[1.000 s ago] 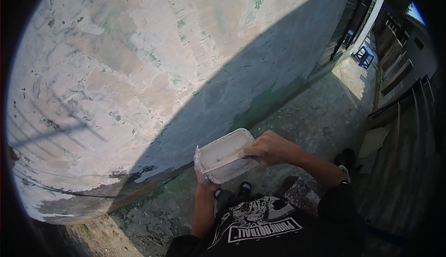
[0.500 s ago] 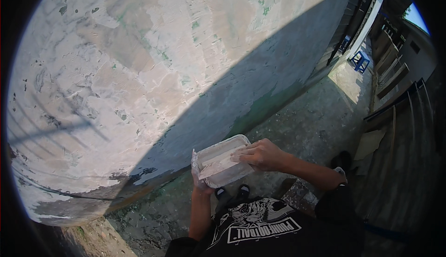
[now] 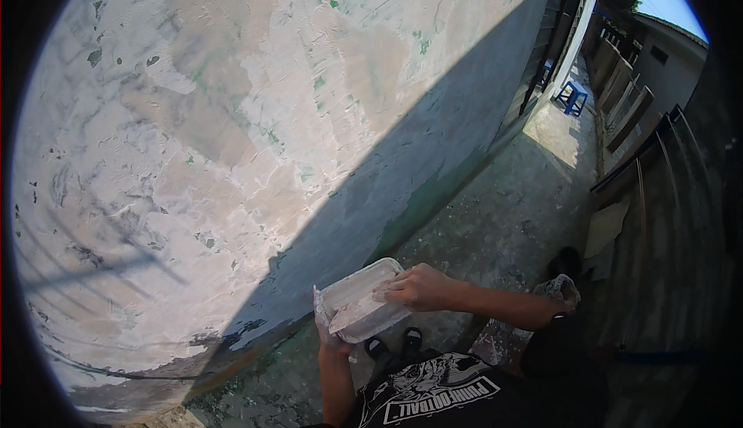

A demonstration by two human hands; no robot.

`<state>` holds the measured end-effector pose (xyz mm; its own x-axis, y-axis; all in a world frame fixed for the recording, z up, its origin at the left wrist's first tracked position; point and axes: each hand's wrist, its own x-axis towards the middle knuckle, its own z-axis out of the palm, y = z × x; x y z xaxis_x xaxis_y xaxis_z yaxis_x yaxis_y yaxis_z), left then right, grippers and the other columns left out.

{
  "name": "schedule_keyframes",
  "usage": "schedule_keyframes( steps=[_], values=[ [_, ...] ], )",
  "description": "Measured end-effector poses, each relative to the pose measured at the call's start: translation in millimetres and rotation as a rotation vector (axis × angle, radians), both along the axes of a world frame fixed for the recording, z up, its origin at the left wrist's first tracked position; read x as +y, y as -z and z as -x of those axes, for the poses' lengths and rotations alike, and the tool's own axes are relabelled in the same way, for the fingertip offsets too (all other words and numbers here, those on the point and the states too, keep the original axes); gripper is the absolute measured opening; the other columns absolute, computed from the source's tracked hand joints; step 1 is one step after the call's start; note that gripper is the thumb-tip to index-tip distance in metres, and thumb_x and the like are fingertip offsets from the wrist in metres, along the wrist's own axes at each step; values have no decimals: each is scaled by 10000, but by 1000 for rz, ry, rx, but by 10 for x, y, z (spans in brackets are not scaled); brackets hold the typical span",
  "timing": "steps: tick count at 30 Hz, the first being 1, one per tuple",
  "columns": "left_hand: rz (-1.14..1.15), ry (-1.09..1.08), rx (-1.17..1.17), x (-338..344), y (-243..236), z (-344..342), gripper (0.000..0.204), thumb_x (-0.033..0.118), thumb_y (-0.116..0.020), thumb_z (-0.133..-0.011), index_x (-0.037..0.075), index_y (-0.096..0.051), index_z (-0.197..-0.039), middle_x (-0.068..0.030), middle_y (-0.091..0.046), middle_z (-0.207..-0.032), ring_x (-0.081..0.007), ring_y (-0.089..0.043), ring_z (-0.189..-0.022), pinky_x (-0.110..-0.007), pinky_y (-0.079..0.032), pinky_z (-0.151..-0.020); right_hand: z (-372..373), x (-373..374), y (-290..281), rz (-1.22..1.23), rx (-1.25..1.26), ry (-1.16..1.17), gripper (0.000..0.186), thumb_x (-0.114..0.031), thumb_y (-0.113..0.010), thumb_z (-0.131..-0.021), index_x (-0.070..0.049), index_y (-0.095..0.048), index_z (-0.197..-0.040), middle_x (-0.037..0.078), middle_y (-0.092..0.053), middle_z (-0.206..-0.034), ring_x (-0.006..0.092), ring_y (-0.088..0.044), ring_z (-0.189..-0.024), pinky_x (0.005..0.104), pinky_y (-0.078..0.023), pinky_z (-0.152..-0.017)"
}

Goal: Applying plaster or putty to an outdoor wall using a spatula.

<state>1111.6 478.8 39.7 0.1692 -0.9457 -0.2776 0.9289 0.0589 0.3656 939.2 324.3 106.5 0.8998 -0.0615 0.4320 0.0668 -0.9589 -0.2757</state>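
Note:
My left hand point(image 3: 333, 340) grips a shallow, pale rectangular tray point(image 3: 378, 324) from its left end and underside, tilting it in front of my body. White paste is smeared over the tray and my fingers. My right hand point(image 3: 422, 287) reaches in from the right with its fingers closed on a flat, paste-coated scraper point(image 3: 352, 309), which lies inside the tray. The scraper's grip is hidden under those fingers. Beyond the tray rises a wall point(image 3: 255, 142) with uneven white and beige patches, green flecks and a diagonal shadow edge.
A blue stool point(image 3: 573, 97) stands far along the concrete path point(image 3: 495, 211). White-spattered objects point(image 3: 503, 339) are beside my right leg, partly hidden by my arm. A flat tan sheet point(image 3: 606, 228) leans at the right, near dark rails point(image 3: 638, 153).
The tray and both hands sit slightly lower and further left in view. The wall and path have shifted left as the view turned. The right hand stays on the scraper in the tray.

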Motion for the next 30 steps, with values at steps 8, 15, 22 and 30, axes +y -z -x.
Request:
schedule_keyframes(
  steps=[8,15,22,30],
  values=[
    [-11,63,-10,-115,-40,-116,780,662,-273,-925,23,-442,-1338,-194,-519,-1305,-361,-551,-1141,-501,-464,-969,43,40,-203,-47,123,134,308,-116,-674,-722,-144,-650,-1028,68,-700,-914,271,-682,-754,374,-547,-615],
    [12,143,-14,-337,-164,-131,766,653,-269,-930,24,-456,-1323,-185,-546,-1271,-360,-568,-1113,-504,-474,-950,162,27,-321,-154,-141,204,197,-142,-676,-728,-137,-664,-924,105,-629,-697,324,-634,-645,423,-480,-551],
    [39,62,-49,-422,-258,-117,769,658,-258,-927,36,-445,-1340,-187,-511,-1315,-382,-531,-1157,-550,-448,-957,205,-219,-422,-488,-187,296,271,-124,-713,-778,-73,-668,-1042,131,-643,-733,195,-641,-645,328,-482,-588],
    [134,75,-67,-781,-578,87,810,693,-249,-907,61,-389,-1393,-198,-464,-1364,-413,-485,-1208,-581,-414,-983,263,-979,-363,-1705,-533,46,306,-136,-586,-936,17,-565,-1199,55,-640,-1047,117,-619,-919,263,-515,-807]
  ],
)
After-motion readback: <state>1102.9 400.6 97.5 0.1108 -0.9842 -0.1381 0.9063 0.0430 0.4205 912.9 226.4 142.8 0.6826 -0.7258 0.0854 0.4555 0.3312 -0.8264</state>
